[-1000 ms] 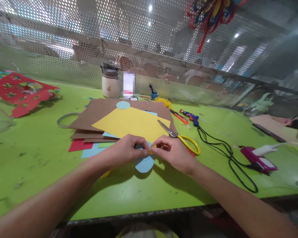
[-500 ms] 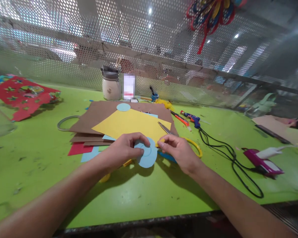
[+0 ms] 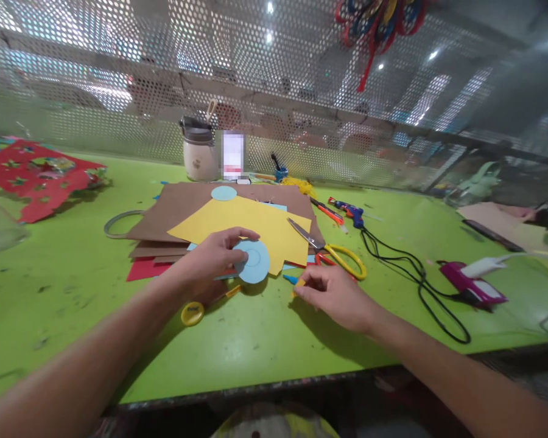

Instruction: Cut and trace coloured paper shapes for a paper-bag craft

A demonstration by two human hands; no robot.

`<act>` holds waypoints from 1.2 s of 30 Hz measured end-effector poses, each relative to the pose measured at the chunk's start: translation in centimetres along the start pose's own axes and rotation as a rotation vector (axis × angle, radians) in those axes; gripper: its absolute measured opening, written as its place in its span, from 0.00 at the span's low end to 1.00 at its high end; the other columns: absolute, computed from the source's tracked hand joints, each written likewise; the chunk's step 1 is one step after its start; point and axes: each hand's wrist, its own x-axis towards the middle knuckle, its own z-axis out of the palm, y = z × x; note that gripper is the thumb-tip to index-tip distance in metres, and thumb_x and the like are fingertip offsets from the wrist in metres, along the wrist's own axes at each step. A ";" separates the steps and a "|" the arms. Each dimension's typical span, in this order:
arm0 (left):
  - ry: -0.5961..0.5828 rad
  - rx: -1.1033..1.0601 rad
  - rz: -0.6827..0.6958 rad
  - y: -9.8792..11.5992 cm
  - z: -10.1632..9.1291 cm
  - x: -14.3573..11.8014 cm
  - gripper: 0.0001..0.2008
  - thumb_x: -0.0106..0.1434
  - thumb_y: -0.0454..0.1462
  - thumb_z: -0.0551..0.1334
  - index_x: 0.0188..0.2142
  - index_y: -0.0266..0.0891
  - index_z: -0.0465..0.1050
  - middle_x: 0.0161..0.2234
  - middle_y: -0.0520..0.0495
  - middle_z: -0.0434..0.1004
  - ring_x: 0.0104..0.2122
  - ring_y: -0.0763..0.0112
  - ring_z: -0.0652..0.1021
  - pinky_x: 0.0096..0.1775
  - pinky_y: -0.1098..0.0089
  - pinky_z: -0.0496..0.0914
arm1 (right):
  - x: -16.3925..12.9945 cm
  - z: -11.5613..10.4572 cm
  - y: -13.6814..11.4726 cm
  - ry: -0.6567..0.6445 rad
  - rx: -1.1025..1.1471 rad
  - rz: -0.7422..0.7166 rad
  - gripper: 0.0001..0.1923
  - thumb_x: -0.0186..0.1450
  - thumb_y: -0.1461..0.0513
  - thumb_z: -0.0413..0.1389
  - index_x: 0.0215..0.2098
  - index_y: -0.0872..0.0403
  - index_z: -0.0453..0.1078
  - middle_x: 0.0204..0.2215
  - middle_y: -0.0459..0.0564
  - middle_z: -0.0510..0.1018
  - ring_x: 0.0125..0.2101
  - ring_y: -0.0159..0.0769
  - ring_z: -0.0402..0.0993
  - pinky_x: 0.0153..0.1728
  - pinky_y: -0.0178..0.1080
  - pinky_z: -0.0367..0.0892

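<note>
My left hand (image 3: pixel 212 258) holds a light blue paper circle (image 3: pixel 254 262) by its left edge, just above the yellow paper sheet (image 3: pixel 242 226). My right hand (image 3: pixel 335 296) rests low on the green table (image 3: pixel 256 340), its fingertips pinching a small yellow scrap (image 3: pixel 298 285). Yellow-handled scissors (image 3: pixel 333 252) lie just beyond my right hand. A yellow tool with a round end (image 3: pixel 193 313) lies under my left wrist.
Brown card sheets (image 3: pixel 182 210) lie stacked under the yellow sheet, with red and blue paper beneath. A jar (image 3: pixel 198 152) stands at the back. A blue glue gun (image 3: pixel 351 213) with black cord (image 3: pixel 415 286), a pink tool (image 3: pixel 472 287) and red cut paper (image 3: pixel 36 176) lie around.
My hands have moved apart. The left hand carried the blue circle up and back over the yellow sheet; the right hand dropped to the table with the small yellow scrap.
</note>
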 end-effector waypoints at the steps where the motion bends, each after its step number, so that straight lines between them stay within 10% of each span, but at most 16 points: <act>1: 0.020 -0.011 -0.001 0.1 0.0 0.0 0.22 0.47 0.34 0.64 0.44 0.39 0.70 0.31 0.52 0.73 0.26 0.73 0.72 0.29 0.72 0.65 | -0.3 0.2 0.1 -0.013 -0.001 -0.008 0.08 0.59 0.61 0.55 0.23 0.54 0.67 0.17 0.42 0.66 0.20 0.30 0.62 0.21 0.33 0.56; 36: 0.220 -0.208 0.072 0.0 -2.0 0.6 0.23 0.46 0.36 0.67 0.43 0.34 0.70 0.29 0.48 0.77 0.26 0.72 0.75 0.30 0.71 0.71 | 2.8 -2.9 0.6 0.196 -0.351 -0.043 0.10 0.62 0.61 0.52 0.29 0.56 0.74 0.21 0.46 0.75 0.22 0.31 0.69 0.22 0.32 0.61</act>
